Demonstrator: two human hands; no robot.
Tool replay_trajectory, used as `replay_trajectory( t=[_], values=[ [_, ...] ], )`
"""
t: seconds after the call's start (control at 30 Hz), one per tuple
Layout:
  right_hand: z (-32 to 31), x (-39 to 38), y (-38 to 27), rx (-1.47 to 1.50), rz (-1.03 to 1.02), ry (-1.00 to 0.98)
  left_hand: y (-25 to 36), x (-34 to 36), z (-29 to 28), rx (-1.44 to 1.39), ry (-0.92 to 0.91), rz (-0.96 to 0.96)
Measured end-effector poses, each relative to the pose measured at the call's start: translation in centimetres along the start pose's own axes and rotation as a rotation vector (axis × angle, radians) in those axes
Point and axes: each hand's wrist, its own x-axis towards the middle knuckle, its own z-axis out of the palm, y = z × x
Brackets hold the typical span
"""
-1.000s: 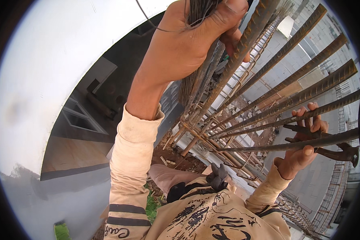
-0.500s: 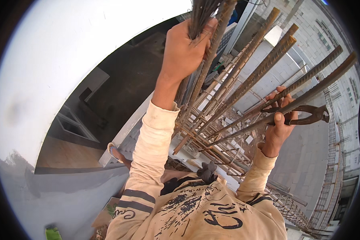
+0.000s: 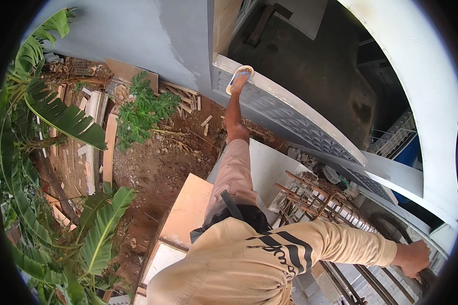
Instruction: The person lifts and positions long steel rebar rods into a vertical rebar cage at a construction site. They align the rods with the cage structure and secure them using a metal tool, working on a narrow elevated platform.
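Note:
My left arm reaches out to the right in its striped beige sleeve. My left hand (image 3: 413, 258) is closed round a bundle of thin dark wire (image 3: 427, 282), close to the view's right rim. Upright rusty rebar (image 3: 367, 278) stands below that forearm, partly cut off by the lower edge. Beyond the sleeve lies a cage of tied rebar (image 3: 315, 199). Of my right hand, at most a few fingertips show among the bars at the lower edge, too little to tell what they hold.
My sandalled foot (image 3: 239, 79) rests on a white ledge (image 3: 290, 101) by a dark opening. Under me is an orange-topped board (image 3: 187, 206). Lower down are bare soil (image 3: 158, 168), planks (image 3: 109, 147) and banana leaves (image 3: 66, 117). A white curved wall (image 3: 422, 61) rises at right.
My view has swung left, toward the soil and plants. The left hand keeps hold of the wire bundle. My right hand with the pincers on the rebar has passed mostly out of view.

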Motion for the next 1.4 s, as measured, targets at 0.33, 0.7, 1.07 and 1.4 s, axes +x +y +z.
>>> replay_trajectory(
  t=[0.33, 0.7, 1.07, 1.4],
  values=[
    [-1.1, 2.0, 1.2, 0.134, -0.030, -0.078, 0.3, -0.1, -2.5, -0.040, -0.070, 0.014],
    [-5.7, -7.1, -3.3, 0.102, 0.065, 0.247, 1.2, -3.5, -7.4, -0.104, -0.013, 0.077],
    [-17.1, -22.7, 6.5, -1.008, 0.747, -0.090, 1.1, -2.8, -9.9, -0.248, -0.032, -0.221],
    [-14.9, -20.5, 2.4, -0.896, 0.614, -0.416, 0.0, -1.9, -10.6, -0.133, 0.025, -0.222]
  ],
)
